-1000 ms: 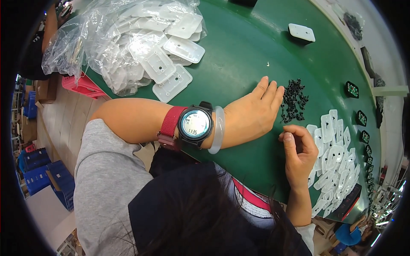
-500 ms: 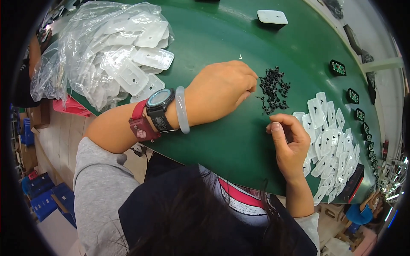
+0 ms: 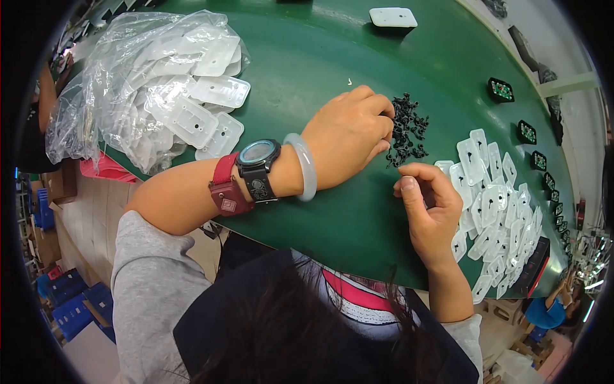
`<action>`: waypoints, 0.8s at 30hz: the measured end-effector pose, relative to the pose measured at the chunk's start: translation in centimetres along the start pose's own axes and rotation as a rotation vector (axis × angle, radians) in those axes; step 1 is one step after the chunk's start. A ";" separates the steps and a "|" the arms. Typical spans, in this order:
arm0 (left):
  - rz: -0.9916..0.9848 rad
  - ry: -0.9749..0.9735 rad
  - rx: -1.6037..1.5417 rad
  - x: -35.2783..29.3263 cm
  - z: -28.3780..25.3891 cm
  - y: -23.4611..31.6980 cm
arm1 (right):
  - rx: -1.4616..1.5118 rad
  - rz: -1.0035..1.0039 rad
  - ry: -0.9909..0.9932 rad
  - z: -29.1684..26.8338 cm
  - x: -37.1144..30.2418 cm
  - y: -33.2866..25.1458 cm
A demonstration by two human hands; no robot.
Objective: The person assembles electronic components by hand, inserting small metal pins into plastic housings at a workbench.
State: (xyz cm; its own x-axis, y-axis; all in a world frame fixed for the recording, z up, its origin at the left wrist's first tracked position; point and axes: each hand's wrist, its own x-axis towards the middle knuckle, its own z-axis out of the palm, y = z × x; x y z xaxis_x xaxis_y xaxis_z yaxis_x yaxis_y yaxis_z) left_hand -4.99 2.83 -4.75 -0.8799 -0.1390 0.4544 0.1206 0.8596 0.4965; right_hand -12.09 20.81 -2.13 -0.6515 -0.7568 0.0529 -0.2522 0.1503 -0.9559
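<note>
Working from a distance, I hold the left hand (image 3: 348,134) at the left edge of a heap of black parts (image 3: 409,128), right of centre on the green worktop (image 3: 288,48). Its fingers curl downward; whether they have grasped a part, I cannot tell. Just below the heap, I keep the right hand (image 3: 432,211) half closed, thumb and forefinger drawn near each other; anything pinched there is too small for me to make out.

At the right of the frame, white plates (image 3: 492,211), many with a dark piece near the middle, overlap in a pile just beside the right hand. A clear bag (image 3: 128,77) of similar plates lies open at upper left.

The heap looks to me like the weak spot: its pieces lie jumbled, so a loose pinch could lift two at once or flick one away. A broad sweep of the left hand could scatter them, or drag in the white scrap (image 3: 350,82) lying above its knuckles. Should the right hand swing rightward, its edge could knock the pile, sliding the plates and perhaps jarring dark pieces loose.
</note>
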 end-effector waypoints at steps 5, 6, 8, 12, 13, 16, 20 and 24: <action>0.065 0.092 0.036 -0.4 1.0 -0.4 | 0.024 0.038 0.003 0.0 -0.1 -0.3; 0.059 0.094 0.056 -0.3 1.2 -0.5 | 0.036 0.026 -0.009 -0.2 -0.2 -0.2; 0.069 0.095 0.055 -0.5 1.1 -0.4 | 0.003 0.028 0.025 -0.3 -0.3 -0.2; 0.097 0.170 -0.022 -0.5 0.2 0.8 | 0.206 0.068 0.124 0.4 -0.1 -0.7; 0.109 0.193 -0.054 -0.5 0.2 1.0 | 0.270 0.087 0.162 0.5 0.0 -0.8; 0.174 0.214 -0.063 -1.0 0.3 2.0 | 0.343 0.154 0.057 0.1 0.2 -0.6; 0.249 0.213 -0.097 -1.2 0.4 2.1 | 0.409 0.242 -0.060 -0.7 0.5 -0.2; 0.278 0.156 -0.151 -1.2 0.3 1.7 | 0.403 0.284 -0.109 -1.2 0.5 -0.1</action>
State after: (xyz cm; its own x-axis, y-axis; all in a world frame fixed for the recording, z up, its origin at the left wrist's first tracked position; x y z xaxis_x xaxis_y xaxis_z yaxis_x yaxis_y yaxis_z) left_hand -3.82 4.64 -4.67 -0.7245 0.0068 0.6893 0.4224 0.7946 0.4361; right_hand -13.27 21.15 -1.71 -0.5702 -0.7871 -0.2354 0.2344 0.1187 -0.9649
